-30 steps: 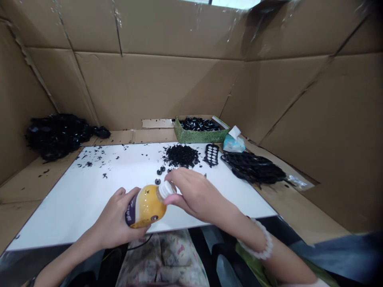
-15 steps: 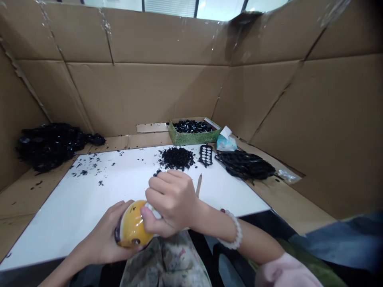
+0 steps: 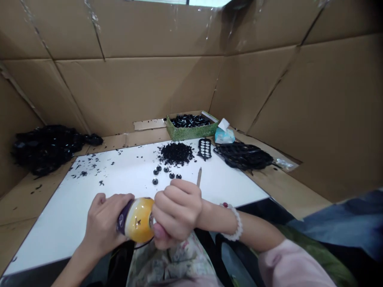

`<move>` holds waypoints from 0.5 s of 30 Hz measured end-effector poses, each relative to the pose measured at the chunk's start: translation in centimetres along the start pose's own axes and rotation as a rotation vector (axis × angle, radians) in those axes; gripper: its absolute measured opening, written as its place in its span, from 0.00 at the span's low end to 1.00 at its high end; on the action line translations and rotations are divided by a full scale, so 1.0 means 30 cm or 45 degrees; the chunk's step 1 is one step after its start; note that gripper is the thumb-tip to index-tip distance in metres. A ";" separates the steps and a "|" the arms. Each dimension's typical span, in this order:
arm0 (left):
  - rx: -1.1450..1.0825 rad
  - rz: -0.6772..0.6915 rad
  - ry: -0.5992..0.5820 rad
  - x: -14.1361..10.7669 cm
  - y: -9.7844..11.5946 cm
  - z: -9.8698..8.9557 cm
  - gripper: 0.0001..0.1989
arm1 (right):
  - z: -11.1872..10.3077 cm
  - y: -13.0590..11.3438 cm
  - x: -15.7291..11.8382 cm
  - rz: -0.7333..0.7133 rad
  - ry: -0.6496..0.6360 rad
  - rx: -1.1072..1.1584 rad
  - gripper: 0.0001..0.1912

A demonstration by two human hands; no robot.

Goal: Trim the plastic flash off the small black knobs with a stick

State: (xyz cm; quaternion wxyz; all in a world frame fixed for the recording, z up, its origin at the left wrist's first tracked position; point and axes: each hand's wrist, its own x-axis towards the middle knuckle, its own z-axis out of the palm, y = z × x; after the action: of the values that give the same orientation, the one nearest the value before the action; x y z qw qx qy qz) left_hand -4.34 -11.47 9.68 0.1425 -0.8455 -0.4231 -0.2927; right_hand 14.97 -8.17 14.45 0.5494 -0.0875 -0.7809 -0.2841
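A yellow bottle with a dark purple band (image 3: 139,219) lies tilted between my hands above the near edge of the white board (image 3: 119,175). My left hand (image 3: 104,219) is wrapped round its purple end. At the other end, my right hand (image 3: 178,211) is closed in a fist over the bottle's top, which the fingers mostly hide. Just beyond my right hand, several small black round pieces with metal stems (image 3: 166,170) stand on the board. A pointed stick (image 3: 199,176) lies behind my right wrist.
Behind the hands are a heap of small black bits (image 3: 177,154), a black perforated strip (image 3: 205,148), a green box of black parts (image 3: 191,131), a tissue pack (image 3: 224,136), and stacked black strips (image 3: 245,156). A black plastic bag (image 3: 50,147) sits left. Cardboard walls surround the board.
The bottle has turned more sideways, showing more of its purple end. Both hands have shifted with it. The small black round pieces have come into fuller view as the camera tilted down.
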 end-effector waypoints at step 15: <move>-0.509 0.093 -0.455 0.034 0.050 -0.029 0.19 | -0.030 0.010 -0.049 -0.671 0.420 0.228 0.17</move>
State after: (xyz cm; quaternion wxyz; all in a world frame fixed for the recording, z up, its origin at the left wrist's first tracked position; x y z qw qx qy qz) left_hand -2.98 -12.15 11.00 -0.0939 -0.9098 -0.3446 -0.2112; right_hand 16.41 -8.14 13.45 0.5816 0.2137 -0.6989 -0.3573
